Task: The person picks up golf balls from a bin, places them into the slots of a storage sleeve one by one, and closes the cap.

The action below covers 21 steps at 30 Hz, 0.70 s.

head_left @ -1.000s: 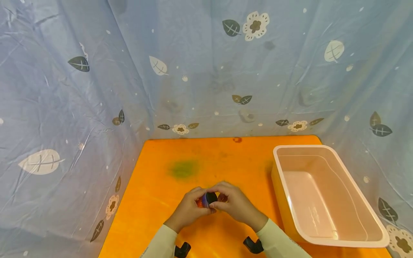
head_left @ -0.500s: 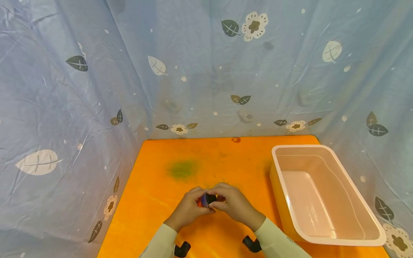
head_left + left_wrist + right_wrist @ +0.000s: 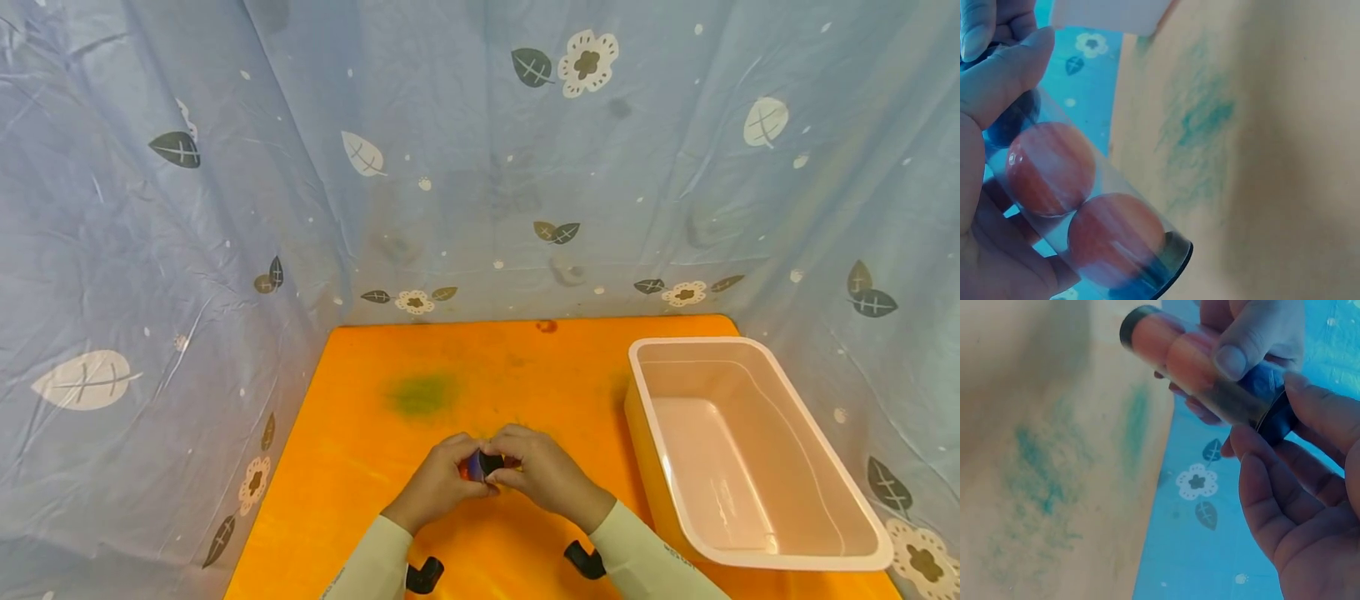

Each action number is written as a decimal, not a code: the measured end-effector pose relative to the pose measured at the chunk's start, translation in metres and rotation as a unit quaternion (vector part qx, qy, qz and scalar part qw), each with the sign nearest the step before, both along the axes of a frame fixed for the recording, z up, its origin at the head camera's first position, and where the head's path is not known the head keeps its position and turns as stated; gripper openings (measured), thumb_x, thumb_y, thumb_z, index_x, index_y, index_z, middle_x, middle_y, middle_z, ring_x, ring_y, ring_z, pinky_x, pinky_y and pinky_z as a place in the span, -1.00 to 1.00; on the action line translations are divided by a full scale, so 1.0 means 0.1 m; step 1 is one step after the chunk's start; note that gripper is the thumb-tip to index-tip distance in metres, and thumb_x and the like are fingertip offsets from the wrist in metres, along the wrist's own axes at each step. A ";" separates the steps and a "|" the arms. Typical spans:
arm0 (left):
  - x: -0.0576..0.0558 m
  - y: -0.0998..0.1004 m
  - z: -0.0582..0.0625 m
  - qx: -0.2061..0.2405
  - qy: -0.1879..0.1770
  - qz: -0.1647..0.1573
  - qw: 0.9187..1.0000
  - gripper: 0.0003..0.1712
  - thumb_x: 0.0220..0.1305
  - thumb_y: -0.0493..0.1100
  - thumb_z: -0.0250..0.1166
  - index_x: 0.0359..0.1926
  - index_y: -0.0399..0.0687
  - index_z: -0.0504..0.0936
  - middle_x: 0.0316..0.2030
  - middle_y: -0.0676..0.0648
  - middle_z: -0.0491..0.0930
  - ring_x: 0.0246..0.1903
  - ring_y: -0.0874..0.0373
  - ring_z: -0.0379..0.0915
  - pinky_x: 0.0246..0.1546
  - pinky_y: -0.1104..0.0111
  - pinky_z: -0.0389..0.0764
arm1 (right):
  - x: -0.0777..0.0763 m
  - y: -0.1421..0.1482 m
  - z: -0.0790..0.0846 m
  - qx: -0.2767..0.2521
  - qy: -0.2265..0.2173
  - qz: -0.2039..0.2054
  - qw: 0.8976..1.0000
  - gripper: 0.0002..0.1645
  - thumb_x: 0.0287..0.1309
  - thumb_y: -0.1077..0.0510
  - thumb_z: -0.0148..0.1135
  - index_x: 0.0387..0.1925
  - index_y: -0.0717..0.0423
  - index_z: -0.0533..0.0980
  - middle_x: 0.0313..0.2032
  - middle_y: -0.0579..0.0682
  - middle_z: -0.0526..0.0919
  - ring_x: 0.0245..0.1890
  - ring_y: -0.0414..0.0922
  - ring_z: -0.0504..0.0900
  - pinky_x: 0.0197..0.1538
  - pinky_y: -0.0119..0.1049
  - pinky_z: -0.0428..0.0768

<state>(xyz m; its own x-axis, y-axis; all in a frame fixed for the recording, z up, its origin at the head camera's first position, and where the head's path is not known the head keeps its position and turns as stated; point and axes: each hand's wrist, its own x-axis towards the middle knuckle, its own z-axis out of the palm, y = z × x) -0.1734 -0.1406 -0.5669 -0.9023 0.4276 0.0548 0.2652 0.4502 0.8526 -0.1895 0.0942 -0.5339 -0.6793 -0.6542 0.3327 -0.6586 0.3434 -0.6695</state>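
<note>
A clear plastic tube (image 3: 1105, 169) holds two orange-red balls (image 3: 1050, 169) and a dark blue ball (image 3: 1015, 117). Black caps close both of its ends. My left hand (image 3: 438, 483) grips the tube around its side, thumb laid along it. At the end facing right, my right hand (image 3: 547, 475) pinches the black cap (image 3: 1277, 419) between thumb and fingers. This cap sits at the tube's rim, beside the blue ball. The far cap (image 3: 1138, 325) points away from the right hand. Both hands are close together over the near middle of the table.
The orange table (image 3: 360, 367) bears a green smudge (image 3: 423, 393). On its right side stands a deep pale pink bin (image 3: 708, 417). Blue curtains (image 3: 450, 150) with leaves and flowers surround the table. Black angled pieces (image 3: 425, 575) show beside both sleeves.
My right fingers have shifted slightly around the cap, covering more of it. The left hand keeps its grip, and the head view has drifted slightly.
</note>
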 end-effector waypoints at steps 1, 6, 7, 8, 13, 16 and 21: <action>0.00 0.00 0.00 0.000 -0.006 -0.002 1.000 -0.57 0.33 -0.10 0.63 0.17 0.32 0.78 -0.11 0.14 0.59 -0.19 0.10 0.50 -0.18 0.33 0.63 | 0.00 0.00 0.00 0.003 0.002 0.002 1.000 -0.62 0.26 0.27 0.58 0.10 0.12 0.75 0.00 -0.12 0.70 -0.23 -0.32 0.61 -0.12 -0.42 0.66; -0.03 -0.01 0.03 0.001 -0.026 -0.014 1.000 -0.57 0.36 -0.10 0.61 0.19 0.34 0.77 -0.06 0.14 0.60 -0.14 0.07 0.55 -0.11 0.30 0.67 | -0.03 0.00 0.00 0.022 0.026 0.011 0.999 -0.61 0.28 0.24 0.58 0.13 0.14 0.75 0.03 -0.11 0.68 -0.10 -0.24 0.69 -0.03 -0.43 0.67; -0.03 -0.01 0.03 0.001 -0.027 -0.014 1.000 -0.57 0.36 -0.08 0.62 0.19 0.35 0.77 -0.06 0.14 0.61 -0.14 0.07 0.56 -0.12 0.30 0.67 | -0.04 0.00 -0.01 0.022 0.028 0.012 0.999 -0.58 0.29 0.24 0.58 0.16 0.15 0.75 0.04 -0.11 0.68 -0.06 -0.22 0.70 -0.01 -0.42 0.67; -0.04 -0.01 0.03 0.004 -0.025 -0.011 1.000 -0.57 0.36 -0.06 0.62 0.20 0.35 0.77 -0.06 0.14 0.61 -0.15 0.08 0.56 -0.13 0.31 0.67 | -0.04 0.01 -0.01 0.019 0.028 0.011 0.999 -0.56 0.29 0.23 0.58 0.19 0.16 0.74 0.06 -0.11 0.68 -0.03 -0.20 0.71 0.00 -0.39 0.68; -0.06 0.05 0.01 0.033 0.004 0.011 0.999 -0.49 0.38 0.02 0.60 0.31 0.32 0.72 0.05 0.15 0.63 -0.04 0.13 0.60 -0.03 0.29 0.68 | -0.05 0.04 0.02 -0.025 0.004 -0.007 1.000 -0.45 0.32 0.20 0.56 0.32 0.11 0.68 0.16 -0.13 0.67 -0.08 -0.21 0.68 -0.05 -0.22 0.73; -0.08 0.10 0.02 0.043 0.035 0.020 0.998 -0.46 0.40 0.02 0.58 0.35 0.31 0.68 0.06 0.16 0.63 -0.02 0.06 0.60 0.02 0.12 0.68 | -0.06 0.06 0.04 -0.036 0.002 -0.027 0.999 -0.38 0.33 0.13 0.57 0.39 0.03 0.62 0.19 -0.17 0.63 -0.10 -0.21 0.64 -0.05 -0.20 0.71; -0.14 0.16 0.07 0.039 0.048 0.044 0.997 -0.33 0.34 0.04 0.63 0.43 0.36 0.64 0.17 0.23 0.66 0.12 0.07 0.55 0.15 -0.13 0.56 | -0.07 0.17 0.10 -0.061 0.006 -0.078 0.995 -0.27 0.32 0.07 0.61 0.46 -0.03 0.55 0.20 -0.11 0.62 -0.12 -0.17 0.65 -0.05 -0.14 0.71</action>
<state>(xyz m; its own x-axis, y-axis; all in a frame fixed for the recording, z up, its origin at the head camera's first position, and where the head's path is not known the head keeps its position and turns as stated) -0.1869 -0.1249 -0.5603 -0.9254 0.3376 0.1722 0.3090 0.4092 0.8585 -0.1970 0.1108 -0.5239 -0.7652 -0.4955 0.4111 -0.6113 0.3588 -0.7054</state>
